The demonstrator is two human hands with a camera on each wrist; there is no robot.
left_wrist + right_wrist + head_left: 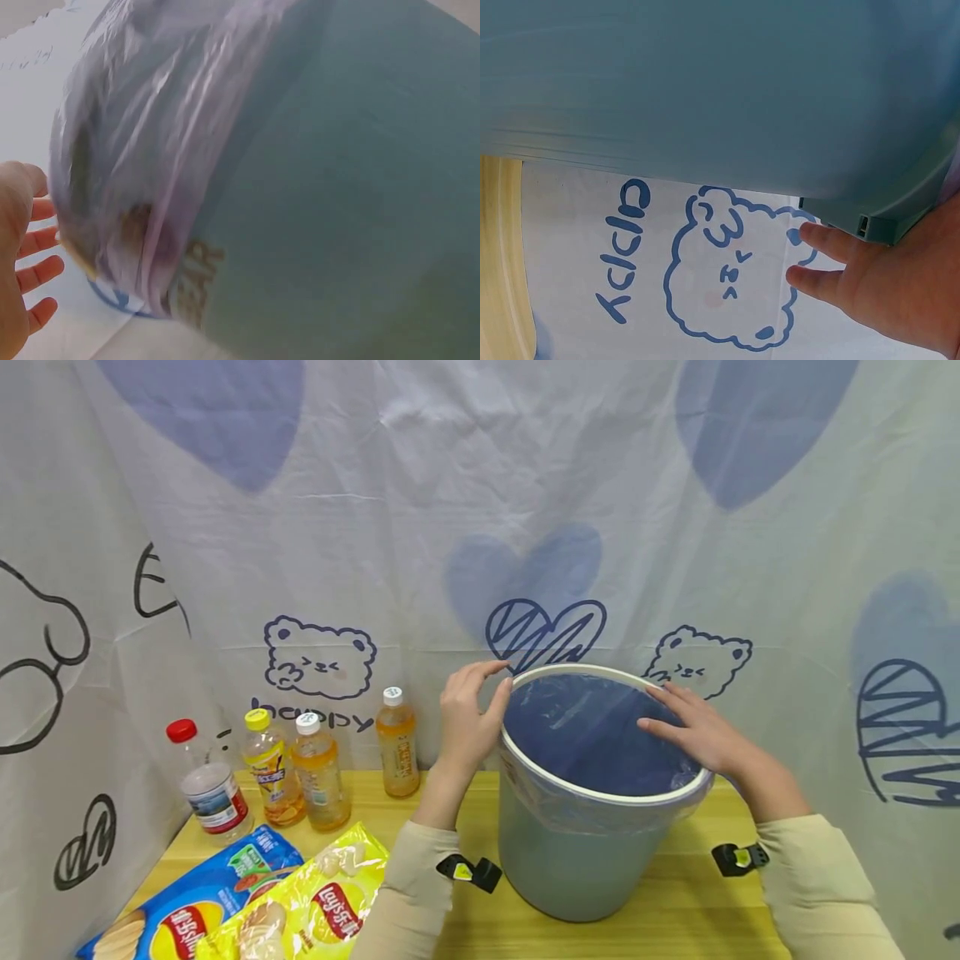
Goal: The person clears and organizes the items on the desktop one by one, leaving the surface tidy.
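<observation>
A blue-grey trash can with a white rim ring stands upright on the table. A thin clear plastic bag lines it and hangs folded over the outside below the ring. At the left of the rim is my left hand, its fingers spread and its thumb tip right at the ring. My right hand lies across the right side of the rim, thumb over the opening. In the right wrist view, straight fingers of the right hand reach past the can's upper edge.
Left on the wooden table stand a red-capped bottle, a yellow-capped bottle and two white-capped bottles. In front lie a blue chip bag and a yellow chip bag. A patterned curtain hangs behind.
</observation>
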